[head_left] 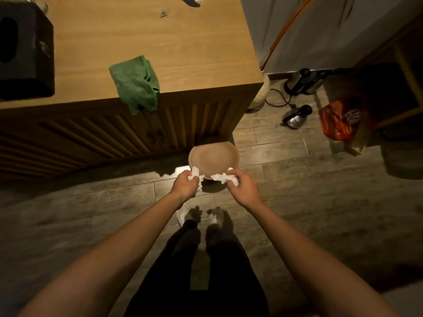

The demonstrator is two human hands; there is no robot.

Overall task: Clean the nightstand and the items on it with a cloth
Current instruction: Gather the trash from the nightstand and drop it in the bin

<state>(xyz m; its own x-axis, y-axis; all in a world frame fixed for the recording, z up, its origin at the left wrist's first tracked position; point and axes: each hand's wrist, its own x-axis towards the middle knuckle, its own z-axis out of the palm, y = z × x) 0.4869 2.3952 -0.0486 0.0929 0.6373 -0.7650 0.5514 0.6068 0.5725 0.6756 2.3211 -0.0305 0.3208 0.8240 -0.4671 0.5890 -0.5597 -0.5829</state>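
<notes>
A wooden nightstand [160,42] fills the upper left. A green cloth [136,84] lies crumpled on its front edge, one corner hanging over the slatted front. Below the nightstand, above the floor, both my hands hold crumpled white tissue over a round tan bin [212,160]. My left hand [186,185] is closed on one wad of tissue [196,175] at the bin's near rim. My right hand [242,187] grips another tissue wad [225,178] at the rim's right side. Neither hand touches the cloth.
A black tissue box [24,53] stands on the nightstand's left end. On the wooden floor at right lie a kettle base with its cord [299,82], a dark kettle [297,116] and an orange plastic bag [336,121]. My legs and feet stand below the bin.
</notes>
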